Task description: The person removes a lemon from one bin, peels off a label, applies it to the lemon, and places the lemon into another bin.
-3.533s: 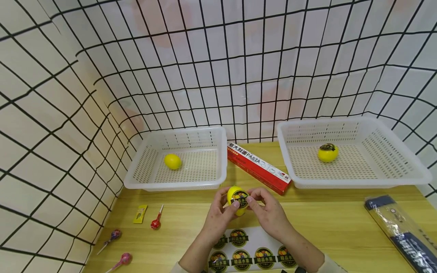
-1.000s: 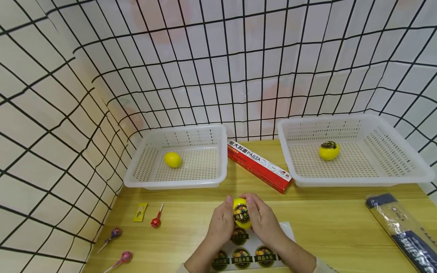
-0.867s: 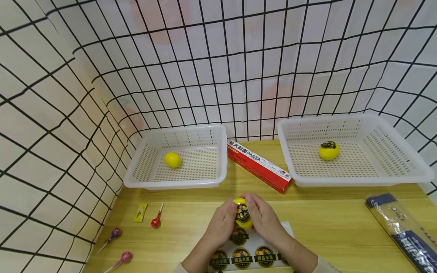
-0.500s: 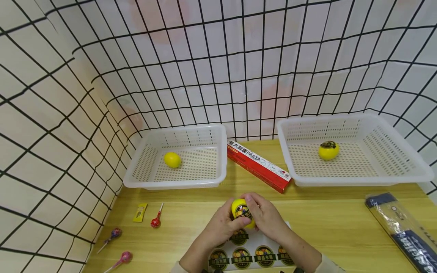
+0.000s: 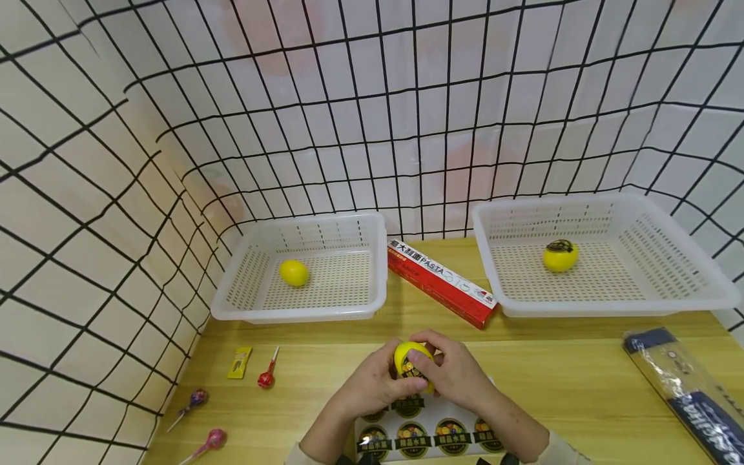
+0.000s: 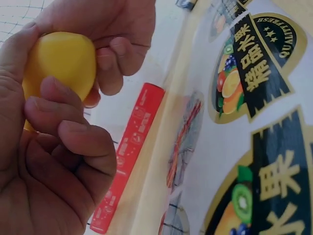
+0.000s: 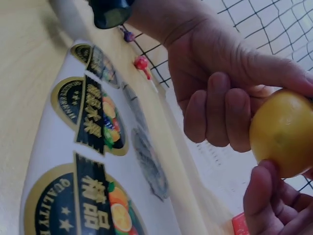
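Yellow, smooth and rounded, a lemon-like fruit [image 5: 403,354] is held up by the far edge of the sticker sheet [image 5: 433,416]. It is gripped on one side by the left hand [image 5: 374,382], with the thumb bent along its lower front, and on the other by the right hand [image 5: 461,380], whose thumb is laid across the round label [image 5: 409,370] on its face. The label is thus partly covered, and whether its edges lie flat cannot be told.

The fruit can be expected to be light and firm, though its glossy skin may be slippery and its shape apt to turn. It is best taken by its bare sides or ends, with gentle pressure, so that the label is not dragged or creased.

Beyond the sheet, a red-and-white pasta box [image 5: 442,282] is laid slantwise on the bench [image 5: 558,381]. Beyond the sheet to the left, a plain yellow fruit [image 5: 294,273] is held in a white basket [image 5: 296,316]; beyond it to the right, a labelled fruit [image 5: 560,259] is held in a larger basket [image 5: 616,310]. Left of the sheet, a yellow packet [image 5: 239,363] and three lollipops [image 5: 267,378] are scattered; well to its right, a clear-wrapped pack [image 5: 682,384] is laid.
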`<state>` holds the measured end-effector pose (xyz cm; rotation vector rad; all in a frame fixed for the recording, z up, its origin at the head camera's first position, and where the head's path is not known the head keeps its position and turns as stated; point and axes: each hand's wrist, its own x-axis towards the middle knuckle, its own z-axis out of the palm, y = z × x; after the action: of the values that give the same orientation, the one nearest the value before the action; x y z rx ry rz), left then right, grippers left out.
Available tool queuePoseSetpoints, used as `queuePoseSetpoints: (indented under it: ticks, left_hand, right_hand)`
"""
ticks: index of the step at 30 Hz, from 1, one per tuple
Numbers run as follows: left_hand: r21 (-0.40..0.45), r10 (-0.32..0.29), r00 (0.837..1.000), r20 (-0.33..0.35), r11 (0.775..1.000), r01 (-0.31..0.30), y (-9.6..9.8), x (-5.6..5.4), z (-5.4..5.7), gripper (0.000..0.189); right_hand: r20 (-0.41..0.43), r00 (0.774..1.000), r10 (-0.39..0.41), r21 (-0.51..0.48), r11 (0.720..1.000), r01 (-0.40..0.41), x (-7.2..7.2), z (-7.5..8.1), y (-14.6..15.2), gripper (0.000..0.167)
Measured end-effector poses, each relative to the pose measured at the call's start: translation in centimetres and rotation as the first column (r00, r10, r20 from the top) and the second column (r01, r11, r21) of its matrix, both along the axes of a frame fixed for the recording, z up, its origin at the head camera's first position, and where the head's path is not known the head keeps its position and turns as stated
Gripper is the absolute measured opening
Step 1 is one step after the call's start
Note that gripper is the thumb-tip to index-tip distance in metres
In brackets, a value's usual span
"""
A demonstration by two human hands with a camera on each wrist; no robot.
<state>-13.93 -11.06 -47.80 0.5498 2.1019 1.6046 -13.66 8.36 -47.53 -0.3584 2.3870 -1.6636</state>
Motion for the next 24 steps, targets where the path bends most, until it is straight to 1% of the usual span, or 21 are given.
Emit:
queuePoseSetpoints:
  ticks: [3,10,12,14,17,19,21,24]
  left_hand:
    - [-0.011,-0.022,1.000,-0.005,1.000,0.022,0.0,-0.1,0.1,0.038]
    - [0.065,-0.043,0.997,0.070,0.997,0.038,-0.3,-0.2,0.2,0.038]
    - [0.076,-0.054,0.996,0.065,0.996,0.049,-0.5,-0.3,0.2,0.040]
    - [0.095,-0.081,0.996,0.044,0.993,0.077,-0.7,-0.3,0.1,0.039]
    - [0.149,-0.127,0.992,0.022,0.981,0.122,-1.0,-0.5,0.0,0.038]
    - [0.197,-0.159,0.987,0.010,0.968,0.154,-1.2,-0.6,-0.1,0.038]
    - [0.229,-0.173,0.985,0.018,0.960,0.164,-1.3,-0.6,0.0,0.039]
    - [0.236,-0.170,0.985,0.027,0.959,0.159,-1.2,-0.8,0.1,0.042]
  right_hand:
    - [-0.032,0.999,0.004,-0.025,1.000,-0.005,0.1,-0.2,0.2,0.030]
    - [-0.040,0.994,-0.106,-0.067,0.992,0.103,0.3,-0.1,0.0,0.030]
    - [-0.039,0.991,-0.130,-0.075,0.989,0.127,0.4,-0.1,-0.1,0.031]
    - [-0.027,0.989,-0.148,-0.090,0.985,0.145,0.5,-0.2,-0.2,0.032]
    - [0.001,0.984,-0.180,-0.101,0.979,0.179,0.4,-0.1,-0.3,0.035]
    - [0.016,0.979,-0.204,-0.104,0.973,0.204,0.4,-0.1,-0.3,0.037]
    - [0.031,0.974,-0.223,-0.100,0.969,0.225,0.3,-0.1,-0.4,0.039]
    - [0.043,0.972,-0.230,-0.080,0.969,0.233,0.2,-0.1,-0.3,0.040]
